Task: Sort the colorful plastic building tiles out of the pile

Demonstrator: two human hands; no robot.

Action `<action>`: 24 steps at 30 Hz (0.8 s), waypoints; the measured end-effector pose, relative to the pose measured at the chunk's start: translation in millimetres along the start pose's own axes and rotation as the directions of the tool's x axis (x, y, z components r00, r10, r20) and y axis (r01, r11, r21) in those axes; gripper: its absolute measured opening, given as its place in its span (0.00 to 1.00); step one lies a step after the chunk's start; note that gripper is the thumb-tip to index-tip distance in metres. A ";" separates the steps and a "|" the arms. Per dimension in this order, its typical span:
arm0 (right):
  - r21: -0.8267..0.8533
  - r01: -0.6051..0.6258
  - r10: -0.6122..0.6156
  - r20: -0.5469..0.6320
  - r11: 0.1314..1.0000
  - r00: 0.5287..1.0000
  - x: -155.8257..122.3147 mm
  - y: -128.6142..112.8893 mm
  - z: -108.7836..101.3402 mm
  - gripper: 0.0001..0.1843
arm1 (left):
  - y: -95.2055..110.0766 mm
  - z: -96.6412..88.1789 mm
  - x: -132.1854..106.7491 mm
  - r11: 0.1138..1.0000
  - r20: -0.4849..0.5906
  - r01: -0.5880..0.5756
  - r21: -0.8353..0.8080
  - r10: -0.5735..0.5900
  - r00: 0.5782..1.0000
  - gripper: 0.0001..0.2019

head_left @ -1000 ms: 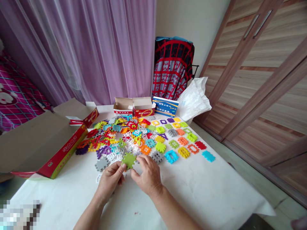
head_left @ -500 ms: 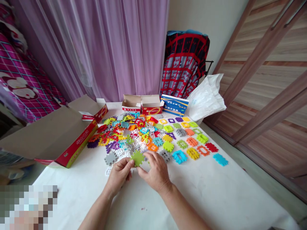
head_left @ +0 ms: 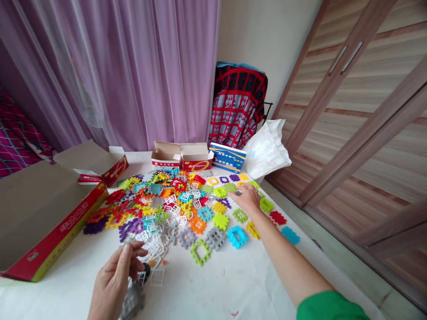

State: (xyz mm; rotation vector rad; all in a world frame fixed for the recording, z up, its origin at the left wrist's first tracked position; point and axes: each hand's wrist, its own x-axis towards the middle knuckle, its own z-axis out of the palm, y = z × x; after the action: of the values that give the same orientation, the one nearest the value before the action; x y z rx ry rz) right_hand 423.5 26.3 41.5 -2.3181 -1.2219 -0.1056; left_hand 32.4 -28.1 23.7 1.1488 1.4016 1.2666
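A purple curtain hangs at left, a wooden wardrobe stands at right.

A bright green sleeve covers the upper part of the right arm, its cloth one solid shade, with soft folds and a rounded hem that circles the limb near the elbow. Below that hem the right forearm is bare, broad near the cloth and narrowing smoothly to the wrist. The right hand is ungloved. The left hand is ungloved too, with a sturdy thumb and slightly creased knuckles
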 end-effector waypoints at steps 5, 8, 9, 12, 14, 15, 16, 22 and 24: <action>-0.096 -0.111 0.118 0.064 0.989 0.991 44.3 4.3 11.1 0.27 | -2.5 1.9 3.1 0.995 -0.024 0.072 0.065 -0.070 0.997 0.37; -0.142 -0.101 0.114 0.092 0.985 0.989 51.9 4.2 20.8 0.25 | -6.6 1.7 4.8 0.992 -0.023 0.089 0.093 -0.088 0.996 0.37; -0.158 -0.109 0.125 0.098 0.981 0.987 53.5 4.0 23.6 0.24 | -8.2 1.4 5.2 0.991 -0.020 0.090 0.101 -0.088 0.996 0.37; -0.213 -0.137 0.166 0.125 0.967 0.978 57.4 2.5 29.4 0.22 | -12.6 0.3 6.2 0.989 -0.007 0.088 0.119 -0.087 0.996 0.35; -0.262 -0.147 0.193 0.157 0.954 0.969 59.2 1.6 30.9 0.23 | -14.7 -0.4 7.0 0.988 -0.003 0.093 0.122 -0.093 0.996 0.35; -0.282 -0.148 0.201 0.171 0.948 0.964 59.7 1.1 31.2 0.24 | -15.5 -0.7 7.4 0.988 -0.003 0.098 0.123 -0.098 0.995 0.35; -0.294 -0.147 0.206 0.182 0.944 0.961 59.9 0.8 31.3 0.25 | -16.1 -0.9 7.7 0.987 -0.004 0.104 0.124 -0.104 0.995 0.35; -0.328 -0.145 0.220 0.204 0.933 0.954 57.4 -1.1 31.8 0.25 | -18.9 -2.5 8.6 0.988 -0.014 0.102 0.117 -0.101 0.995 0.35; -0.337 -0.134 0.214 0.210 0.932 0.954 56.7 -0.8 31.7 0.26 | -19.7 -3.5 8.5 0.989 -0.008 0.093 0.113 -0.092 0.996 0.34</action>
State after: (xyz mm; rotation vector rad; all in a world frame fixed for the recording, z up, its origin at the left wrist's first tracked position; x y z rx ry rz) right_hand 451.2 84.1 31.3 -2.7821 -1.1742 0.0515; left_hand 26.2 -21.2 4.0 1.1445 1.5278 1.1361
